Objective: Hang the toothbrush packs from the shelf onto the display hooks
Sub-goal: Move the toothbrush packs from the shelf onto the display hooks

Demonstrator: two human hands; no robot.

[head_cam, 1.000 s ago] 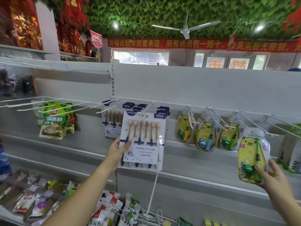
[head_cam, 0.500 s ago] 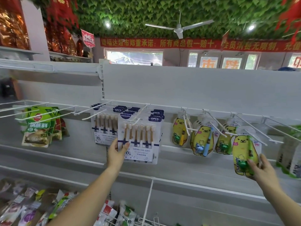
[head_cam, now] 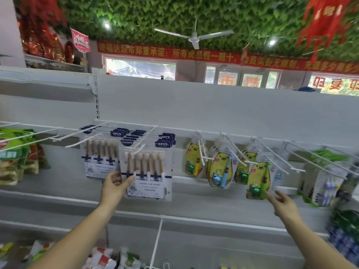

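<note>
Hanging step likely closing. Left hand [head_cam: 116, 183] pinching six-brush pack [head_cam: 149, 171] edge, pack hanging on hook [head_cam: 136, 149]. Right hand [head_cam: 281, 200] hovering slack-fingered, empty, below bear pack [head_cam: 257, 177]. Next: confirming seating, letting go.

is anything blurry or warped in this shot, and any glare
Head view: the right hand and goods at the right edge are motion-smeared; the six-brush pack is sharp enough to read; the wide lens bows the shelf edge; ceiling lamps flare white.
</note>
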